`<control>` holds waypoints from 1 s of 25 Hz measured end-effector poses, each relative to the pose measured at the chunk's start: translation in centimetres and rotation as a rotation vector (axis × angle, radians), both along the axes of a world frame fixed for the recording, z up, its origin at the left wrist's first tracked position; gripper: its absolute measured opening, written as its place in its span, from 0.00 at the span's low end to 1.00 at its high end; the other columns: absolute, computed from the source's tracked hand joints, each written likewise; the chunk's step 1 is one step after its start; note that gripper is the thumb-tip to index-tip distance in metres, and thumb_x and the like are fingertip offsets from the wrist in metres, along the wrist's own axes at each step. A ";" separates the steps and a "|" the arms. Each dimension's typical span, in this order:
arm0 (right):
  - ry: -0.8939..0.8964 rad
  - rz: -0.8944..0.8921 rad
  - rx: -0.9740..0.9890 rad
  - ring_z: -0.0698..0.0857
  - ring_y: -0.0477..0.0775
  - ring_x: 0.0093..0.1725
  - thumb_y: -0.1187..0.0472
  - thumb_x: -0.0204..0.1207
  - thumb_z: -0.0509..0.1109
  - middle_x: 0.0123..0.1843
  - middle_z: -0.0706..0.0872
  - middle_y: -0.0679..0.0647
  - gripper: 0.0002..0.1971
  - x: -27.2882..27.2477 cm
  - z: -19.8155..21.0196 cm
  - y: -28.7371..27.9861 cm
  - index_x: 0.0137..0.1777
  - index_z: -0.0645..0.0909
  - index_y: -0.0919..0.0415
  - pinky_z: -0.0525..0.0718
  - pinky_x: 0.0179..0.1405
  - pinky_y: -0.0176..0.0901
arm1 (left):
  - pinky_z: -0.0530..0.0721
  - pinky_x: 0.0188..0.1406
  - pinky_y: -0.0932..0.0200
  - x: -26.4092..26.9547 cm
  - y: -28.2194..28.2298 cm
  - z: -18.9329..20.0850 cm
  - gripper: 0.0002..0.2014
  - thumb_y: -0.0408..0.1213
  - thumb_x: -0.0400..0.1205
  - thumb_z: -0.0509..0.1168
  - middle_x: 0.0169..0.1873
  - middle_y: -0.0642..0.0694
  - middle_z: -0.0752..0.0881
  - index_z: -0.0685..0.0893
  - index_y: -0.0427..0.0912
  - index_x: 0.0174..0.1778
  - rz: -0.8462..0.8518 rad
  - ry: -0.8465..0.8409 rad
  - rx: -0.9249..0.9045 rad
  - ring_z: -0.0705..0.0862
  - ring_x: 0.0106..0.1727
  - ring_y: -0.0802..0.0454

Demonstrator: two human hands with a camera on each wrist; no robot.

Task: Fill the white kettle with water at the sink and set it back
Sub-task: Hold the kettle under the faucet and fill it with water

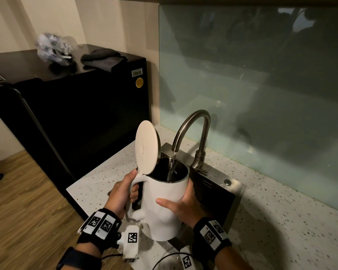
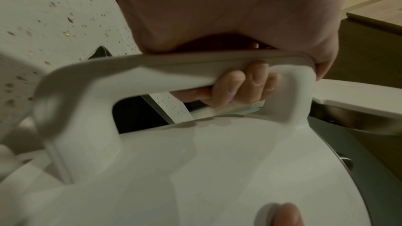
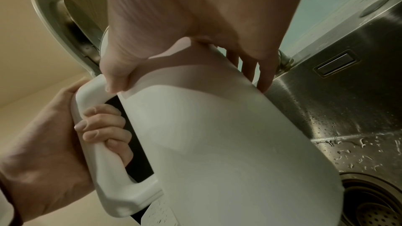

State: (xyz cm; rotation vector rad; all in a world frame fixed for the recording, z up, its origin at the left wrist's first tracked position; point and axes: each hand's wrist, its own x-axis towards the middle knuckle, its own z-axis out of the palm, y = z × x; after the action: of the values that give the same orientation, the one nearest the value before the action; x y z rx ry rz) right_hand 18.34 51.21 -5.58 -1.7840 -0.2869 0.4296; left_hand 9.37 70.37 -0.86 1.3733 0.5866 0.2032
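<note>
The white kettle (image 1: 164,207) is held tilted over the steel sink (image 1: 239,191), its round lid (image 1: 146,147) standing open. Water (image 1: 174,162) runs from the curved steel tap (image 1: 193,121) into the kettle's dark inside. My left hand (image 1: 121,193) grips the handle (image 2: 174,71), with fingers (image 2: 245,83) curled through it. My right hand (image 1: 183,207) clasps the kettle body (image 3: 217,143), thumb (image 3: 113,75) across the near side and fingers round the far side. The water level inside does not show.
A speckled counter (image 1: 281,221) surrounds the sink, with a glass splashback (image 1: 261,75) behind. At left stands a black fridge (image 1: 86,114) with a dark cloth (image 1: 103,59) and a plastic bag (image 1: 53,48) on top. A black cable (image 1: 164,258) loops near the counter's front edge.
</note>
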 end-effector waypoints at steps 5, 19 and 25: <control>0.011 -0.003 0.009 0.81 0.34 0.61 0.50 0.53 0.93 0.67 0.77 0.38 0.61 0.0 0.3 0.0 0.83 0.58 0.45 0.80 0.50 0.26 | 0.72 0.35 0.52 0.0 0.0 0.0 0.29 0.70 0.68 0.65 0.22 0.44 0.70 0.74 0.44 0.25 -0.008 0.010 0.011 0.70 0.24 0.51; 0.012 0.006 0.023 0.81 0.34 0.61 0.53 0.54 0.93 0.66 0.78 0.37 0.60 -0.2 0.6 -0.2 0.82 0.59 0.46 0.81 0.49 0.26 | 0.72 0.36 0.52 -0.1 -0.1 0.1 0.29 0.70 0.69 0.65 0.22 0.44 0.70 0.74 0.44 0.25 -0.020 -0.010 0.029 0.70 0.24 0.50; 0.010 0.012 0.018 0.82 0.36 0.61 0.51 0.54 0.93 0.67 0.78 0.37 0.60 -0.2 0.5 -0.2 0.83 0.60 0.46 0.82 0.51 0.28 | 0.72 0.36 0.51 -0.1 0.0 -0.1 0.29 0.70 0.70 0.65 0.22 0.44 0.70 0.74 0.44 0.25 -0.022 -0.010 0.031 0.70 0.24 0.50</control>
State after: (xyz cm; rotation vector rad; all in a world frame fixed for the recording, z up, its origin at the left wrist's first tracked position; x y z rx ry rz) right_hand 18.15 50.98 -5.04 -1.7633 -0.2937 0.4430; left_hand 9.26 70.39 -0.95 1.4073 0.5616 0.2020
